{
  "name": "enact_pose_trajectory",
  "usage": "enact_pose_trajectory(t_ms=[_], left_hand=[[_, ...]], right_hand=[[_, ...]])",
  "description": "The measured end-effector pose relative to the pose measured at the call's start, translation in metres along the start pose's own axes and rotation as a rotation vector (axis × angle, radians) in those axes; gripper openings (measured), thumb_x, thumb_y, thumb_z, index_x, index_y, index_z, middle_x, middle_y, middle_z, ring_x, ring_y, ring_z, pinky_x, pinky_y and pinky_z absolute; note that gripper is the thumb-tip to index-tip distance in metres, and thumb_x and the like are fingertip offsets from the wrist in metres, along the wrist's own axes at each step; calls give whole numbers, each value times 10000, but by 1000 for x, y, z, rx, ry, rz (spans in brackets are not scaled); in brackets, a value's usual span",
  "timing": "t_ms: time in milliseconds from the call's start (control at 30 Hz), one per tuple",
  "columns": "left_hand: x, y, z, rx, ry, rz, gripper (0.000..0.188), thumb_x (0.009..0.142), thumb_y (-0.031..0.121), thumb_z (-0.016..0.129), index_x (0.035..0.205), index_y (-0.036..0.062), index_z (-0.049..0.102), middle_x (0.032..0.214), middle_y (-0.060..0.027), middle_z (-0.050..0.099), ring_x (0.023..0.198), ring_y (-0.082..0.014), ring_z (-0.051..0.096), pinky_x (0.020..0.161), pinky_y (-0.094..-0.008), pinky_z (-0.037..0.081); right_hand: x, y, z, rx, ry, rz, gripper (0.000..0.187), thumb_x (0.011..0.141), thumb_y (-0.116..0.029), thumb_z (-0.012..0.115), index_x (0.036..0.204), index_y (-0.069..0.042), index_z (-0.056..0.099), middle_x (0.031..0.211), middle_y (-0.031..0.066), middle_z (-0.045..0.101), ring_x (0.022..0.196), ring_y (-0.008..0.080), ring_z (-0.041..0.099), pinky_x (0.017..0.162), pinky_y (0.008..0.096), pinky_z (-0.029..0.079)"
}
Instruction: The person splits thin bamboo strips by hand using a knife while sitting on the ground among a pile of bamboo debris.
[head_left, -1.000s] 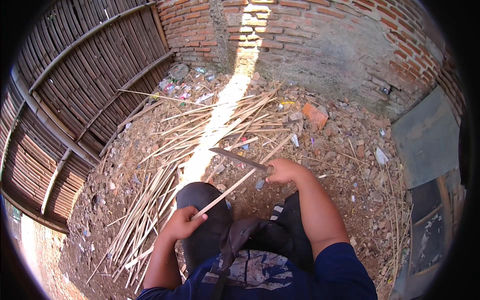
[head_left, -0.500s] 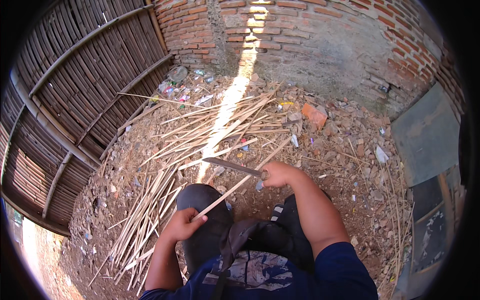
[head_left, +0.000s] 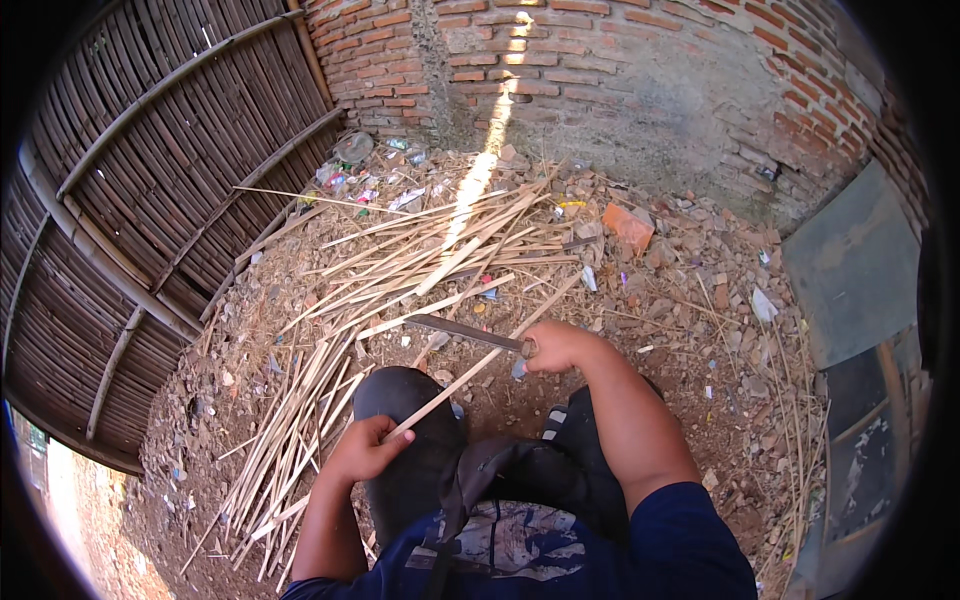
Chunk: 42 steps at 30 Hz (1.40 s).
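Nearest the camera, the wearer's dark-trousered left knee (head_left: 402, 395) is raised, and the left hand (head_left: 368, 447) lies beside it, curled closed around the lower end of a long, narrow, pale strip of bamboo or similar wood (head_left: 455, 388). The thumb lies along the strip, probably to steady it, and the nearby knee may offer support; actual contact with the knee cannot be confirmed. The strip slants up and away to the right, between the two hands and beyond, its far end unheld. The right hand (head_left: 560, 348) is closed in a fist about the handle of a long, dark, straight-bladed metal knife (head_left: 460, 331), the handle mostly hidden by the fingers. The blade points left and crosses the strip near the fist; whether the two touch cannot be told. Gripping the handle presumably keeps the fingers clear of the blade. To the left, a loose bundle of pale slender strips (head_left: 300, 420) lies on the ground, roughly aligned, perhaps for easy reach. Beyond the knife, a heap of crossed pale strips (head_left: 472, 248) lies among rubble, with an orange brick fragment (head_left: 628, 229) to its right. A weathered red brick wall (head_left: 590, 75) stands behind.
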<state>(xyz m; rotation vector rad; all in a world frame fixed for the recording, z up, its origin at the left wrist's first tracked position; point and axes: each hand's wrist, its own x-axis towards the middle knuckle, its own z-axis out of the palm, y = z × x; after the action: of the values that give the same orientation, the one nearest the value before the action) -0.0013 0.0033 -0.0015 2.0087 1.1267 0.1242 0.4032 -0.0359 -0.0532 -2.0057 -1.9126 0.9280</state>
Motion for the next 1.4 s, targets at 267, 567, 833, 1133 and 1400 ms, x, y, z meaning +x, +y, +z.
enact_pose_trajectory(t_ms=[267,567,833,1133,1400], left_hand=[[2,-6,1,7,4,10,402,944,414,745,896,19,689,671,-4,592,635,-100,529,570,-308,438],[3,-9,2,29,3,2,402,945,415,741,899,19,694,682,-10,602,651,-108,543,587,-309,454],[2,-5,1,17,-1,-5,419,937,429,744,905,14,698,684,-19,605,656,-117,545,593,-318,457],[3,-4,2,39,17,1,478,929,476,742,860,7,678,644,-57,597,622,-160,562,584,-356,466],[4,-5,2,33,19,9,479,924,481,742,859,10,683,641,-69,598,614,-176,569,587,-364,468]], right_hand=[[0,-3,-3,-22,-30,17,516,769,-357,820,1142,-19,707,1076,234,716,1041,393,686,897,458,541],[0,-5,1,-46,0,14,423,785,-317,830,1094,-54,710,910,152,740,878,311,715,782,423,540],[-1,-6,0,-41,-11,20,470,785,-347,831,1143,-67,710,887,144,744,867,309,723,785,424,549],[-8,-20,-10,-41,-68,72,443,787,-327,802,1126,-53,722,1056,224,725,1014,382,700,877,461,551],[-8,-20,-9,-54,-66,75,446,795,-324,795,1154,-73,717,1035,203,736,995,362,710,871,463,555]])
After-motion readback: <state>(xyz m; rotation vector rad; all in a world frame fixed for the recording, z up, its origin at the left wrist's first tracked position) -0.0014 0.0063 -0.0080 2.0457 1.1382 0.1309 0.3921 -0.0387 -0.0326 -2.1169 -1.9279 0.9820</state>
